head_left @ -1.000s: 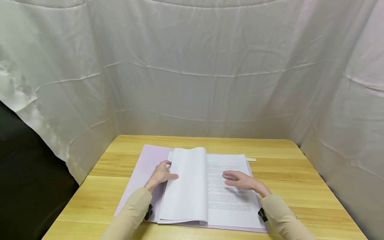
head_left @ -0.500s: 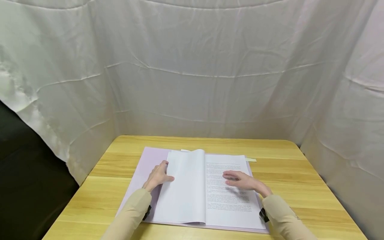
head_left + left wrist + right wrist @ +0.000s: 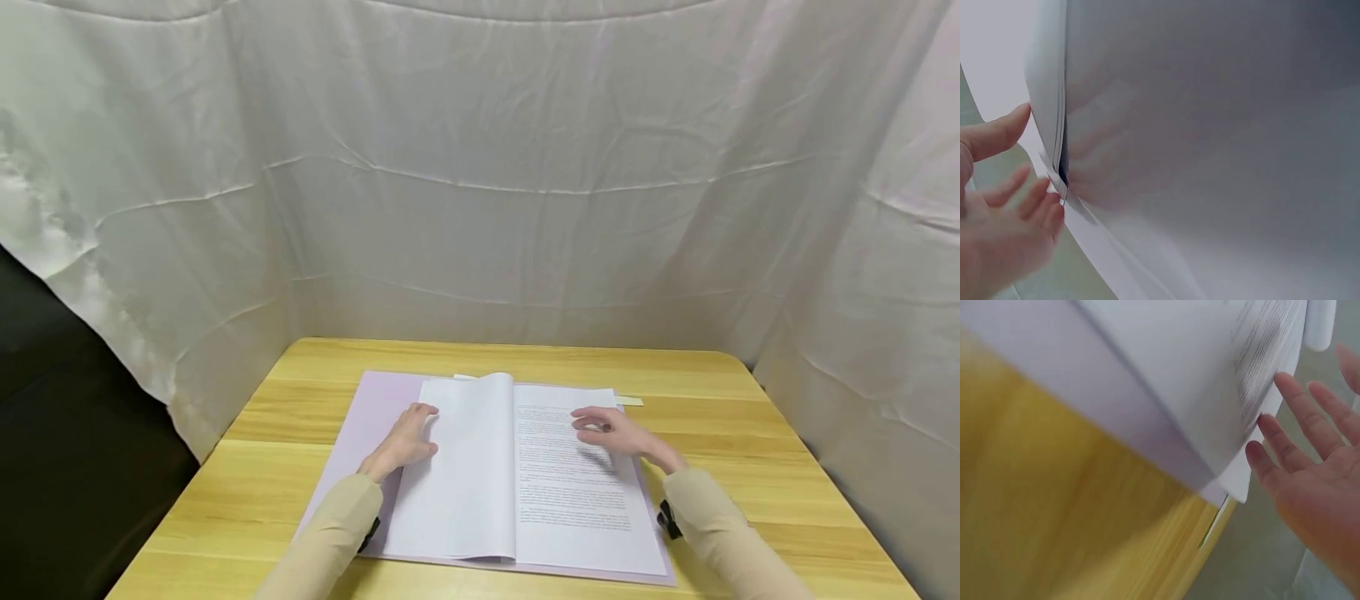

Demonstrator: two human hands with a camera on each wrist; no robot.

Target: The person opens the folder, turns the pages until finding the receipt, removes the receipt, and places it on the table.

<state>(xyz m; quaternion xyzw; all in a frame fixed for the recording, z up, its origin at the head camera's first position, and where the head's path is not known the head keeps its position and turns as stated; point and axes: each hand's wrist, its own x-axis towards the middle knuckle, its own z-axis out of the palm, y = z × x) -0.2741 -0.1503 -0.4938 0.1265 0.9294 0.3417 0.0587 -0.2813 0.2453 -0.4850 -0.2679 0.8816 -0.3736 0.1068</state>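
Pale cloth [image 3: 480, 208] hangs behind a wooden table [image 3: 750, 467] in the head view. On its near half lies an open lilac folder [image 3: 384, 404], with a blank sheet [image 3: 472, 475] left and a printed page [image 3: 566, 492] right. Left hand [image 3: 401, 437] is by the blank sheet's left edge; right hand [image 3: 617, 433] is over the printed page. Left wrist view: thumb and fingers are apart; firm contact I cannot tell. Right wrist view: fingers spread, holding nothing. Probably soft, flat pressure is best against creases.
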